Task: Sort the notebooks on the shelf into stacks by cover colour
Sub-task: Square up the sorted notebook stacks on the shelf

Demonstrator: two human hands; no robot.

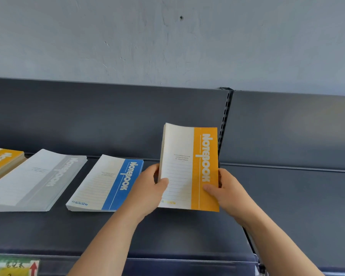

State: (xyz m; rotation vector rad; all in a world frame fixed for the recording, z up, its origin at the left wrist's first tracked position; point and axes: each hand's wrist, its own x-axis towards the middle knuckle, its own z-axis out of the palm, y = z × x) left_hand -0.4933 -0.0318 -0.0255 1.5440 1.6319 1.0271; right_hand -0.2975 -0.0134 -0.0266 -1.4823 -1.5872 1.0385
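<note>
I face a dark grey shelf (187,232) with a dark back panel (88,116). Above it is a pale, scratched wall (167,36). A thin post with slots (224,120) splits the back panel.

The bare shelf top shows in front of my hands and far out to the right. On the front edge, low on the left, sticks a label with a red arrow (14,267).

Three piles lie flat on the left part: an orange stack (2,162) at the edge of view, then a grey stack (38,180), then a blue stack (108,184).

My left hand (147,188) and right hand (227,190) both grip a thick orange notebook bundle (205,170). It stands upright just right of the blue stack, one hand on each side. I cannot tell if its bottom touches the shelf.
</note>
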